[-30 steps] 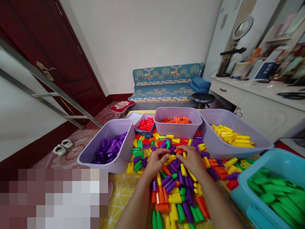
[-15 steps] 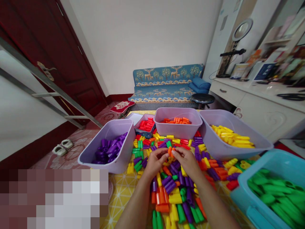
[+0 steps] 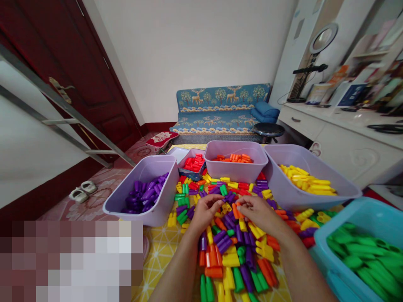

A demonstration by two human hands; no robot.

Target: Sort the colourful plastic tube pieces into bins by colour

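Colourful plastic tube-shaped pieces, like pen caps, lie heaped on the yellow patterned cloth [image 3: 157, 256]. My right hand [image 3: 256, 212] pinches a pair of orange tube pieces [image 3: 235, 211] between thumb and fingers, over the heap. To its left, my left hand [image 3: 206, 212] hovers with fingers curled and thumb a little apart; no piece shows in it. Yellow tubes [image 3: 226, 207] lie between the hands. Closer to me are purple tubes [image 3: 223, 242], orange tubes [image 3: 214, 256] and green tubes [image 3: 207, 288]. The undersides of both hands are hidden.
Sorted tubes fill several containers: a purple-filled bin [image 3: 171, 184] at left, a small red-filled box [image 3: 189, 173], an orange-filled bin [image 3: 236, 171], a yellow-filled bin [image 3: 283, 195] and a turquoise green-filled bin [image 3: 324, 235]. A sofa [image 3: 217, 119] and stool [image 3: 267, 129] stand beyond.
Both hands were together at the orange pieces. My right hand has moved right and down with them, apart from my left hand, which has stayed about where it was.
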